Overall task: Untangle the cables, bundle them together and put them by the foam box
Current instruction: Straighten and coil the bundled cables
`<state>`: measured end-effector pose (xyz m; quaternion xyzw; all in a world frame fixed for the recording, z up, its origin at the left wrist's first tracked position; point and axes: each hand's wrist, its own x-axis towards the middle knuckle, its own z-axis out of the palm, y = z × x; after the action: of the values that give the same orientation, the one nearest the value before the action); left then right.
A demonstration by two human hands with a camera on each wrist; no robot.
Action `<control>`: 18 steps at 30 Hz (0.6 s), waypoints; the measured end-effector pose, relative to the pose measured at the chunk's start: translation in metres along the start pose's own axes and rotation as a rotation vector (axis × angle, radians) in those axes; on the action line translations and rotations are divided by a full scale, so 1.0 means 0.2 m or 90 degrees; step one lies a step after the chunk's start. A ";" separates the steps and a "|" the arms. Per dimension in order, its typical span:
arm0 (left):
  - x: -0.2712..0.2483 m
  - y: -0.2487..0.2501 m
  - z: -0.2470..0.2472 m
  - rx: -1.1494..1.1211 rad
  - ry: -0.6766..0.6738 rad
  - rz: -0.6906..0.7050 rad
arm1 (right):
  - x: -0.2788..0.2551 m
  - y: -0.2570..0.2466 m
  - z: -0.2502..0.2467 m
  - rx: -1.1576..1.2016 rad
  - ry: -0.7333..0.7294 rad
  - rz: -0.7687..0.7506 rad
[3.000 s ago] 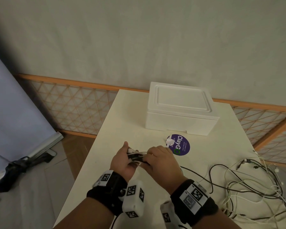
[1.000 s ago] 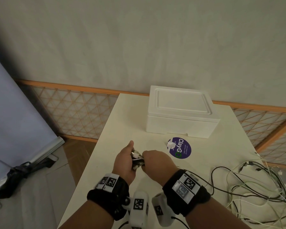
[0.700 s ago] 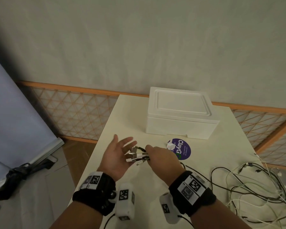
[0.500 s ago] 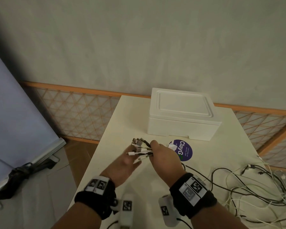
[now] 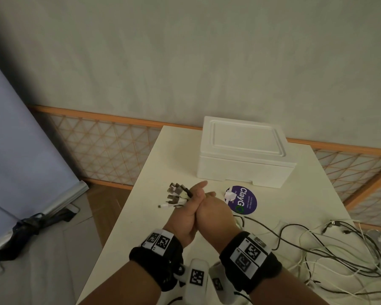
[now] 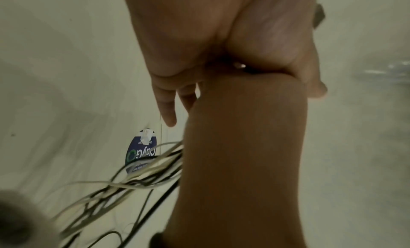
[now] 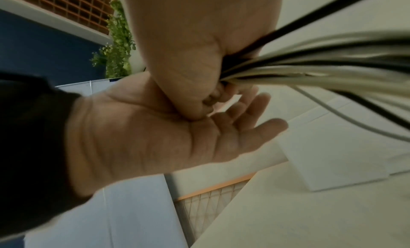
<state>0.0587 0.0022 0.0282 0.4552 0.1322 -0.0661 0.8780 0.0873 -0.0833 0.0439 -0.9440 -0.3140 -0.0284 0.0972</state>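
Note:
My right hand (image 5: 213, 208) grips a bundle of black and white cables (image 7: 310, 66) in its fist (image 7: 190, 59). Their plug ends (image 5: 176, 195) fan out to the left, above the table's left part. My left hand (image 5: 185, 210) lies with its palm (image 7: 166, 137) against the right fist, fingers straight (image 7: 255, 129). The rest of the cables (image 5: 339, 249) trail right into a loose tangle on the table. The white foam box (image 5: 244, 155) stands shut at the table's far end, beyond both hands.
A round purple sticker (image 5: 242, 200) lies on the cream table (image 5: 163, 161) between my hands and the box. The table's left edge is close to the plug ends. A lattice fence (image 5: 110, 150) and a wall stand behind.
The left hand let go of the plug ends, opened and dropped, then came back up against the right fist. The right hand has kept its hold on the cables.

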 end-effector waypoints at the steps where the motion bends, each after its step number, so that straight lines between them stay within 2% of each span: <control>1: 0.00 0.01 0.00 0.026 0.009 0.027 | 0.00 0.00 0.02 -0.004 0.003 -0.008; 3: 0.00 0.01 -0.01 0.070 0.041 0.083 | 0.00 0.00 0.04 0.036 0.021 -0.019; 5: 0.00 0.01 0.00 0.089 0.064 0.117 | -0.02 0.01 0.01 0.162 0.035 -0.024; 8: 0.00 0.01 0.03 0.093 0.113 0.126 | -0.06 0.03 -0.02 0.313 -0.009 -0.010; 13: 0.01 0.00 0.04 0.038 0.163 0.108 | -0.08 0.07 0.02 0.247 -0.010 -0.030; 15: 0.02 0.01 0.05 -0.006 0.173 0.102 | -0.08 0.09 0.04 0.222 -0.022 0.001; 17: 0.03 0.06 0.02 -0.109 0.202 0.128 | -0.10 0.17 0.06 0.181 -0.103 0.099; 18: 0.04 0.11 0.00 -0.160 0.222 0.149 | -0.12 0.22 0.05 0.149 -0.185 0.154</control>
<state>0.0708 0.0152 0.0424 0.3594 0.2353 0.1322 0.8933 0.0943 -0.1308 0.0230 -0.9511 -0.2106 0.1568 0.1624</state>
